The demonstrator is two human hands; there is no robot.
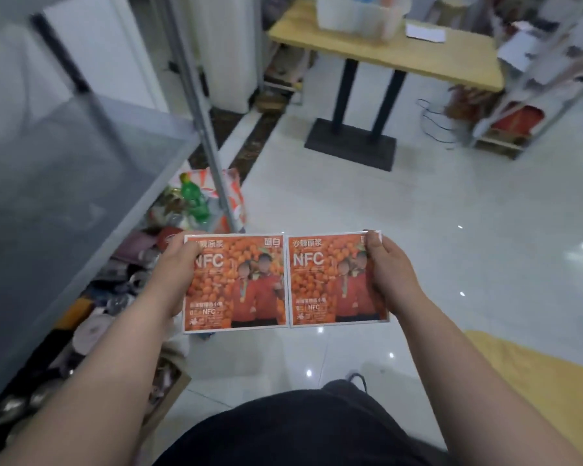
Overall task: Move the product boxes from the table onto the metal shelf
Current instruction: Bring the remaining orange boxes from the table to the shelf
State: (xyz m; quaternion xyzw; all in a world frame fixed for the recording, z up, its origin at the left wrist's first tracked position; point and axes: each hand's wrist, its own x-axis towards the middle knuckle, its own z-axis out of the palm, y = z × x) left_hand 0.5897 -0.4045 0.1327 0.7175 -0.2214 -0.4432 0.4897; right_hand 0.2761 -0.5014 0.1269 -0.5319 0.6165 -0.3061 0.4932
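Two orange product boxes printed with "NFC" are held side by side above the tiled floor, touching along their inner edges. My left hand (177, 274) grips the outer edge of the left box (239, 284). On the other side, my right hand (389, 274) grips the outer edge of the right box (330, 280). The metal shelf (81, 169) is to my left, its grey top surface bare, with an upright post (202, 129) at its corner. The wooden table (401, 55) stands farther off at the top right.
A green bottle (192, 200), bags and several soft items crowd the floor under the shelf. A white plastic bin (357, 11) and papers sit on the table. Another rack (535, 95) stands at the far right. A yellow surface (535, 371) lies at my lower right.
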